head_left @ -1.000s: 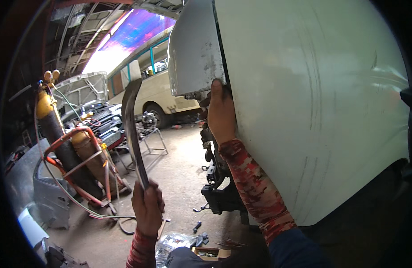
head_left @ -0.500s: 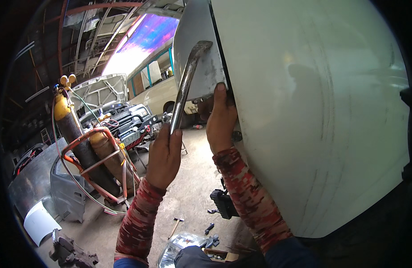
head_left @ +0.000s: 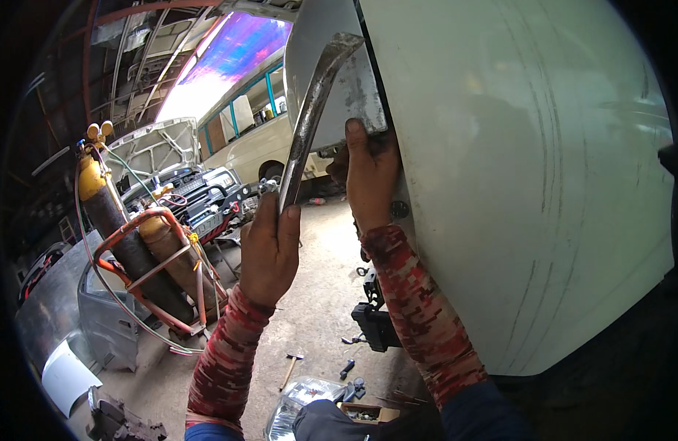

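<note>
My left hand (head_left: pixel 268 253) is wrapped round a steel pry bar (head_left: pixel 304 136), which slants up and to the right. Its bent, flattened tip lies over the grey metal panel (head_left: pixel 354 95), close to a dark gap; whether it touches cannot be told. At that panel's lower edge, my right hand (head_left: pixel 373 176) grips with the thumb on the near face and the fingers curled behind, partly hidden. Just right of the gap stands a large white vehicle body panel (head_left: pixel 486 184) with dark scuff lines.
Gas cylinders (head_left: pixel 104 198) stand in an orange cart (head_left: pixel 115 250) at left, near loose body panels (head_left: pixel 63 375). A hammer (head_left: pixel 289 371), a headlight (head_left: pixel 298 404) and a small box of parts (head_left: pixel 387 414) are on the floor below. Behind are an open-hooded vehicle (head_left: pixel 199 198) and a cream bus (head_left: pixel 254 158).
The pry bar's tip has moved up and slightly right, nearer the gap's top. My right hand shows a little higher and further right, still on the grey panel. The view has shifted slightly.
</note>
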Demonstrator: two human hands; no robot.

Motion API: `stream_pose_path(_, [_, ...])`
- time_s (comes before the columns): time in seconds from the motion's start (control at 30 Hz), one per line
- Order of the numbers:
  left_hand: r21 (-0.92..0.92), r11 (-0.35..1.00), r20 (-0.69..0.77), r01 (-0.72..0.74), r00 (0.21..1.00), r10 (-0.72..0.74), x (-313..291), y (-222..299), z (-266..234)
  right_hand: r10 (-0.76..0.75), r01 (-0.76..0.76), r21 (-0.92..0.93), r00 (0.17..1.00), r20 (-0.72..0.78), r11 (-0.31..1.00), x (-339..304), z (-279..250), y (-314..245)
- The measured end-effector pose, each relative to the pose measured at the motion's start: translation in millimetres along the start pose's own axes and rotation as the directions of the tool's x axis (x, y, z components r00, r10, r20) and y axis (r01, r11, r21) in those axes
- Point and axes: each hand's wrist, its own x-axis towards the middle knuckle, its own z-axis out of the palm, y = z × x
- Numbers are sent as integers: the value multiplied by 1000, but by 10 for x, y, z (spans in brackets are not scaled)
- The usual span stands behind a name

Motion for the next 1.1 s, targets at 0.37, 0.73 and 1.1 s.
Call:
stream_pose_path(0.37, [-192, 981, -120, 34, 991, -58, -9, -226, 109, 146, -141, -96, 988, 51, 985, 78, -31, -159])
stream_pose_path(0.73, [-128, 985, -155, 116, 979, -136, -45, -248, 127, 179, -179, -4, 984, 7, 984, 85, -1, -138])
stream_pose_path(1.1, [101, 987, -137, -123, 981, 137, 38, -382, 117, 220, -220, 21, 975, 6, 975, 75, -1, -186])
